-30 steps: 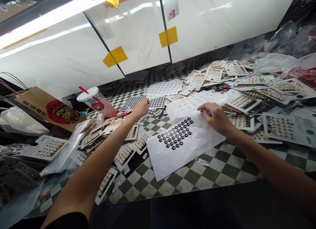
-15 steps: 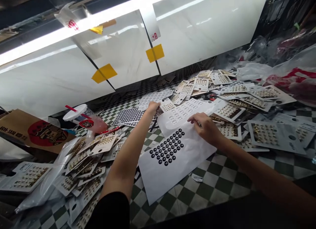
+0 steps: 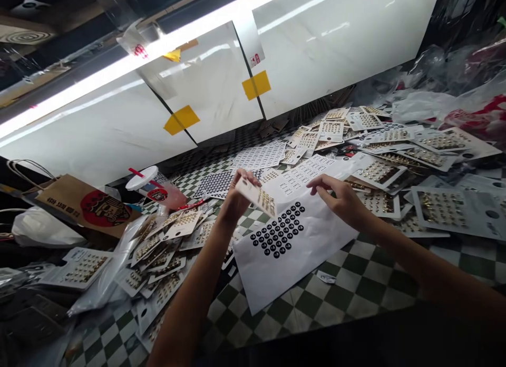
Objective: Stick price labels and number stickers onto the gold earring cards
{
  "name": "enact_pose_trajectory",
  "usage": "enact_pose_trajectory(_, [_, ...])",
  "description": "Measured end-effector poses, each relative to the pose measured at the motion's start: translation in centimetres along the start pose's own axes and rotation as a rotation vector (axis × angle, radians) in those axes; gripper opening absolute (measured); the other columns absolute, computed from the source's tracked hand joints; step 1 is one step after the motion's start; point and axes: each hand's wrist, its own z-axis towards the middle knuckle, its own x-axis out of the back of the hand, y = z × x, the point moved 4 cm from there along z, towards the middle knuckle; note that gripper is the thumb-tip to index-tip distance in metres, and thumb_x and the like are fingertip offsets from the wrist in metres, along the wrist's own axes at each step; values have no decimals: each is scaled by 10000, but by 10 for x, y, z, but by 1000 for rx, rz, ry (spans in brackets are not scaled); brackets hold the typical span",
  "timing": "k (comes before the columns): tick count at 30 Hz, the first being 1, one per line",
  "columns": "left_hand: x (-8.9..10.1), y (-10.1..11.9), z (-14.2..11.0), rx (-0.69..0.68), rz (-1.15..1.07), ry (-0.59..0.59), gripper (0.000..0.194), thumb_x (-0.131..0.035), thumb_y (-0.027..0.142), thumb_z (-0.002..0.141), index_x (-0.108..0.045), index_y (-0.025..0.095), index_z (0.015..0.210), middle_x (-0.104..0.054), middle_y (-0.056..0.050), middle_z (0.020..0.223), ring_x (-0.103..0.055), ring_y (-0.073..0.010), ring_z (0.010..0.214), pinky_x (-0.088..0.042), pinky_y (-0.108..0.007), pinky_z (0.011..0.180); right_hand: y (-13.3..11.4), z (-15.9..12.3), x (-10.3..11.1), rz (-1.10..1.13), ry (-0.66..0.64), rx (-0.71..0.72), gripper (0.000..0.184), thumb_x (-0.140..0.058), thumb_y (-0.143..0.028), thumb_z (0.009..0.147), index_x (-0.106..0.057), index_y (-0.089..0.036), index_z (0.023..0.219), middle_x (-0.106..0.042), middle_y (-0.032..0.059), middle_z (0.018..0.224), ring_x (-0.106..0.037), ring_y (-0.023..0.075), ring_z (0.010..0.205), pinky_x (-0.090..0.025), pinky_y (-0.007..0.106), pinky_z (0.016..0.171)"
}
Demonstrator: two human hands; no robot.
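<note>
My left hand (image 3: pixel 236 199) holds a white earring card (image 3: pixel 256 196) by its upper edge, tilted in the air above the papers. Gold-coloured studs line its lower part. My right hand (image 3: pixel 339 198) hovers at the sheet of printed price labels (image 3: pixel 302 173), thumb and forefinger brought near each other; whether a small label is between them cannot be made out. Below both hands lies a white sheet with round black stickers (image 3: pixel 276 235), some of its area bare of stickers. Another sheet of black round stickers (image 3: pixel 213 185) lies behind my left hand.
Heaps of earring cards lie at the right (image 3: pixel 379 172) and left (image 3: pixel 166 251) on the checkered tabletop (image 3: pixel 304 303). A lidded drink cup (image 3: pixel 158 190) stands by a brown paper bag (image 3: pixel 87 203). Plastic bags (image 3: pixel 422 106) crowd the back right. White panels (image 3: pixel 213 82) rise behind.
My left hand has lifted an earring card from the far side and brought it nearer, tilted. My right hand has risen slightly off the label sheet. The view has shifted a little left.
</note>
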Motion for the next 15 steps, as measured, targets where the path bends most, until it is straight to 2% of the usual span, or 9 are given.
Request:
enact_pose_trajectory(2, [-9, -3, -25, -11, -151, -131, 464, -494, 629, 742, -277, 221, 694, -480, -15, 797, -557, -165, 842, -492, -352, 790, -5, -4, -7, 169, -108, -49, 185, -443, -247, 861, -600, -165, 915, -649, 73, 810, -625, 184, 786, -501, 334, 706])
enact_pose_trajectory(4, [-19, -4, -44, 4, -322, -264, 595, -578, 701, 618, -241, 213, 664, -449, -11, 791, -552, -185, 881, -490, -364, 789, -9, -9, -17, 337, -235, -102, 193, -476, -290, 861, -601, -163, 934, -650, 81, 857, -629, 188, 837, -506, 338, 748])
enact_pose_trajectory(8, [-33, -1, -61, 129, -492, -367, 705, -756, 648, 435, -247, 196, 614, -452, -8, 807, -545, -186, 854, -493, -342, 746, -15, -17, -32, 437, -379, -124, 191, -496, -317, 868, -605, -182, 948, -653, 80, 922, -622, 197, 893, -504, 350, 783])
enact_pose_trajectory(10, [-35, 2, -63, 185, -559, -400, 688, -806, 592, 399, -282, 189, 592, -454, -1, 781, -537, -164, 786, -500, -315, 703, -15, -18, -33, 428, -389, -111, 195, -491, -323, 872, -606, -184, 944, -654, 78, 922, -621, 197, 895, -507, 348, 780])
enact_pose_trajectory(12, [-34, 4, -64, 221, -600, -437, 607, -817, 549, 439, -350, 191, 590, -440, 12, 723, -509, -128, 682, -501, -283, 635, -13, -15, -28, 372, -360, -84, 199, -482, -327, 870, -601, -186, 945, -655, 78, 910, -627, 198, 879, -513, 348, 763])
enact_pose_trajectory(15, [-34, 0, -69, 298, -542, -487, 367, -766, 450, 629, -497, 208, 694, -462, 25, 690, -470, -81, 578, -465, -223, 542, -6, -5, -6, 59, -161, -30, 160, -468, -281, 848, -587, -190, 904, -657, 82, 841, -632, 207, 790, -505, 359, 704])
